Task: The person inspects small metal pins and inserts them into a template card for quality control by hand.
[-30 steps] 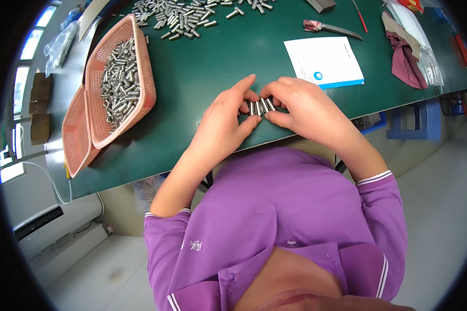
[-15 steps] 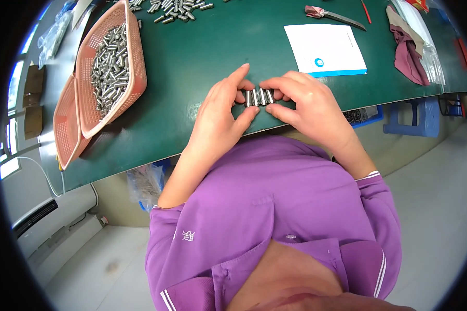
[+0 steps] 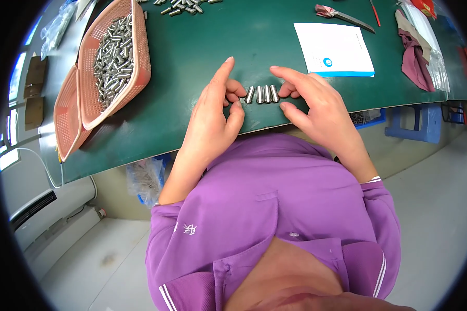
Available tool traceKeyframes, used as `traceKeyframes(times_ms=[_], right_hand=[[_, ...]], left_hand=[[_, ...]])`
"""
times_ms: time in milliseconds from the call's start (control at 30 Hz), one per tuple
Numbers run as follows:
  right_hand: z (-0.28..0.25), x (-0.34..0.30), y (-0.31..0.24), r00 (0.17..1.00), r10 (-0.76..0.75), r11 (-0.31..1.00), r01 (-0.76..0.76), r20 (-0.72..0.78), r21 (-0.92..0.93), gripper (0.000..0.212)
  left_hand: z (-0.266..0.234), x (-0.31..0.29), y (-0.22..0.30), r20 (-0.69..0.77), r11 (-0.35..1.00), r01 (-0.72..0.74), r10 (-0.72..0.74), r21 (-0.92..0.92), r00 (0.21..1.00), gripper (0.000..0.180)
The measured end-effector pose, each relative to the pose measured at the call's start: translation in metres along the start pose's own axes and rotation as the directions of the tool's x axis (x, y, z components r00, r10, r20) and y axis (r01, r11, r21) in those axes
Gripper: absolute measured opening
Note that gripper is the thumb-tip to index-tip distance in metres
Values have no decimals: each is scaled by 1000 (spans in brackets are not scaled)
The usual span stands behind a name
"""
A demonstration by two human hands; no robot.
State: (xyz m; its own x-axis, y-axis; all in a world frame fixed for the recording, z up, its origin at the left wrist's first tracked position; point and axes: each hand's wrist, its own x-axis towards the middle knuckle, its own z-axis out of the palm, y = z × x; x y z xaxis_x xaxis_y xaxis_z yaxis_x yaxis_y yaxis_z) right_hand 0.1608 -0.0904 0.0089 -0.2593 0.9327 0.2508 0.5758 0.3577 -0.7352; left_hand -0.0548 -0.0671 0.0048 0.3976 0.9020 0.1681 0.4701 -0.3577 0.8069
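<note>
Several short shiny metal pins [image 3: 263, 94] lie side by side in a row on the green tabletop [image 3: 202, 57], between my two hands. The leftmost pin leans slightly and sits a little apart from the others. My left hand [image 3: 216, 111] is just left of the row, thumb and fingers apart, holding nothing. To the right of the row, my right hand [image 3: 319, 106] is open too, its thumb and fingertips close to the end pin.
A pink plastic basket [image 3: 142, 67] full of metal pins stands at the left, over a second pink basket [image 3: 67, 111]. More loose pins [image 3: 184, 6] lie at the far edge. At the right are a white sheet [image 3: 334, 49], a wrapped-handle blade [image 3: 345, 19] and a maroon cloth [image 3: 416, 59].
Both hands have let go of the pins and drawn apart, fingers opening. The pins stay on the table in a looser row. The whole view has shifted slightly.
</note>
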Motion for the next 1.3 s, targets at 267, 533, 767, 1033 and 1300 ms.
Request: traceKeyframes(times_ms=[267,533,767,1033,1300], right_hand=[[2,-1,-2,998,-55,998,55,-28,-17,49],[-1,-4,0,996,-45,999,44,-78,-14,49],[-2,-5,3,997,-38,999,36,-65,-26,49],[-10,-4,6,996,-29,998,24,-80,-58,49],[-17,-3,9,995,-8,995,-2,-101,-100,46]], left_hand=[[-3,1,-4,-67,998,14,-9,68,998,63],[-4,0,-5,-72,996,21,-14,86,997,61],[3,2,3,-19,999,-10,11,51,1000,63],[8,4,8,38,1000,-19,19,14,999,62],[13,5,10,44,998,-36,38,-51,998,73]])
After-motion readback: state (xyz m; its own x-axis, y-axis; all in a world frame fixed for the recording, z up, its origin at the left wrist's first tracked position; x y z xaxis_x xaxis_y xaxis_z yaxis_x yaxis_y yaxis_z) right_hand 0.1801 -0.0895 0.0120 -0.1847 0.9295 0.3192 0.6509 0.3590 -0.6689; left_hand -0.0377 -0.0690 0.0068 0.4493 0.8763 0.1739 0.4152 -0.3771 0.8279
